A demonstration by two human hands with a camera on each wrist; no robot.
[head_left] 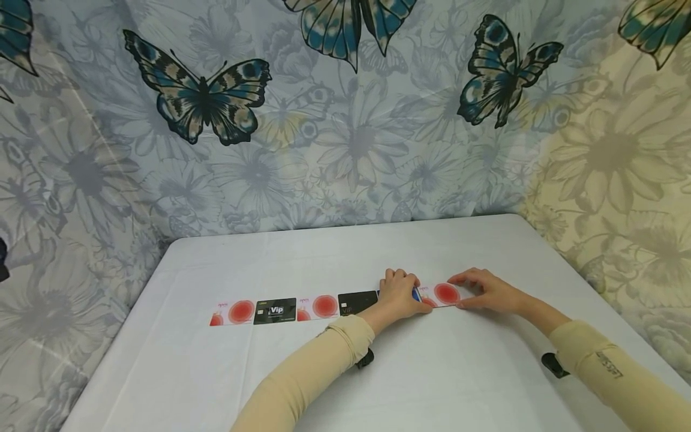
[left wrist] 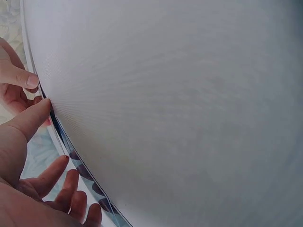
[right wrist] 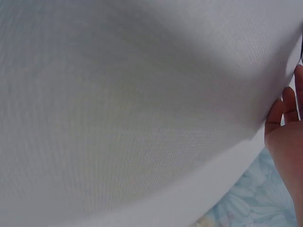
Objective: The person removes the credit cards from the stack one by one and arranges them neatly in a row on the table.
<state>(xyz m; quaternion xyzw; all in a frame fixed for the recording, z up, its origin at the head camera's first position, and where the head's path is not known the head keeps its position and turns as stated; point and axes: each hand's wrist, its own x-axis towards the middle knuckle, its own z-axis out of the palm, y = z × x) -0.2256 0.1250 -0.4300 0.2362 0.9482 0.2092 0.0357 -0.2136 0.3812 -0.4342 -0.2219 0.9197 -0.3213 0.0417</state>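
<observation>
In the head view, several cards lie edge to edge in one row on the white table [head_left: 302,384]. My left hand [head_left: 398,297] arches over a blue card [head_left: 416,294], mostly hidden beneath it, with fingers at the far edge and thumb at the near edge. My right hand [head_left: 488,292] holds the row's last card, a white card with a red circle [head_left: 447,293], between thumb and fingers at its right end. Left of the blue card is a black VIP card [head_left: 357,302]. In the left wrist view the left thumb [left wrist: 35,118] is at the row's near edge.
Further left lie another red-circle card [head_left: 325,306], a black Vip card [head_left: 275,311] and a red-circle card [head_left: 240,312] at the row's end. Behind the table's far edge hangs a butterfly-print cloth [head_left: 356,150]. Dark wrist devices [head_left: 554,365] show under both sleeves.
</observation>
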